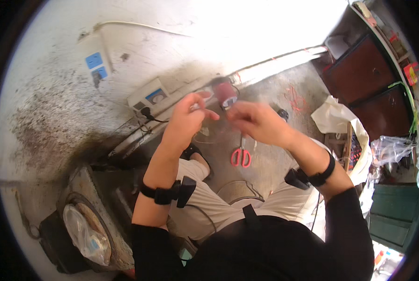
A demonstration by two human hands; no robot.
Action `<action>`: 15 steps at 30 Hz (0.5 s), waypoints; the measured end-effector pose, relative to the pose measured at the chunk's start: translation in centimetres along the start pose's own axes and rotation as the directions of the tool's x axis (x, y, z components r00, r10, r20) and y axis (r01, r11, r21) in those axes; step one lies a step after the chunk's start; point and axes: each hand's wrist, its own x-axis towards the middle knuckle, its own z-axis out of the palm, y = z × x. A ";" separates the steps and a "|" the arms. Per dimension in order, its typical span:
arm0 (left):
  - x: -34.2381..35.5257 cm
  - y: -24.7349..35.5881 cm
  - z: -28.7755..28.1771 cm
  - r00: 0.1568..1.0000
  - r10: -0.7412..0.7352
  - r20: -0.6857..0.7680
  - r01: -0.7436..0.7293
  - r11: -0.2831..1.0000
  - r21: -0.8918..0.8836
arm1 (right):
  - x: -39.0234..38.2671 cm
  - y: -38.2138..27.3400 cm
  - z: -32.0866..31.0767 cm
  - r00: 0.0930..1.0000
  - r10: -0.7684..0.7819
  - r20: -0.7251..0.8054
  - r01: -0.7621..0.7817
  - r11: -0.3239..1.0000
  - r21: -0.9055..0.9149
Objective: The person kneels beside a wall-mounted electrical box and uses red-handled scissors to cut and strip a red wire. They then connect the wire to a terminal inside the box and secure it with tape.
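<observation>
R hand [261, 122] is blurred, fingers bunched just below a dark red roll [225, 92]; can't tell if it's gripping anything, or if it's touching the roll. L hand [186, 117] is half-curled, thumb & index apart, near the roll's left side; can't tell if there's anything thin in it. Roll sits btwn the two, a bit beyond them, pale end twd the person. Red-handled scissors [241, 151] below the R hand, handles twd the knees. Red string [295, 99] on the floor [265, 168] to the right; black plug [147, 113] at the wall, left.
</observation>
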 end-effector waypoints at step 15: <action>6.6 -7.2 -5.1 0.983 -0.121 -0.135 0.179 0.771 0.612 | 2.8 24.8 4.3 0.646 0.760 -0.072 -0.225 0.280 0.933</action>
